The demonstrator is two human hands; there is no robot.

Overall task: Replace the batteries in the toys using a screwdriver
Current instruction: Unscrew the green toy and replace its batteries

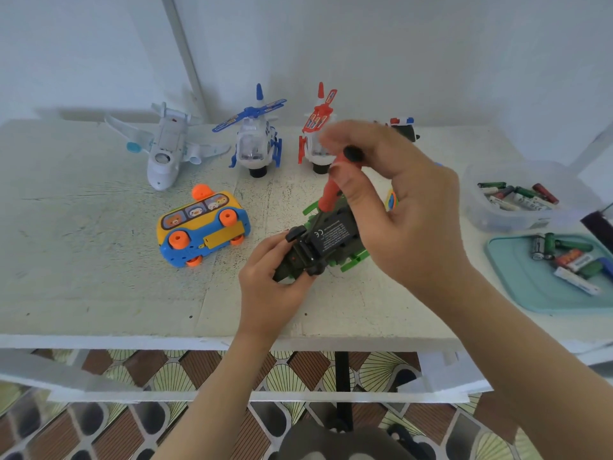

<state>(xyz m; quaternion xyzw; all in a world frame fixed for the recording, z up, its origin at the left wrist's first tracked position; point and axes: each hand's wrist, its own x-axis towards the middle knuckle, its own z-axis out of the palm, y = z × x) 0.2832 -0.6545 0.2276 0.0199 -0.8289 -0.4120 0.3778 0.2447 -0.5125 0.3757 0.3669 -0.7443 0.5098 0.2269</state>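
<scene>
Left hand (pixel 268 287): fingers curled round near end of dark green toy (pixel 331 237), gripping it; toy upturned on table (pixel 99 277), black underside panel facing up, just beyond fingertips.

Right hand (pixel 408 207): thumb and fingers pinch red-handled screwdriver (pixel 331 190) near its black cap; shaft slants down from fingers, tip meets far end of toy underside.

Writing: CE mark (pixel 319 233) legible on panel; remaining small print too fine to read.

Yellow-blue bus toy (pixel 202 227) on its side, left of left fingers, apart. Loose batteries (pixel 564 263) on teal tray (pixel 530 293), right of right wrist; labels unreadable.
</scene>
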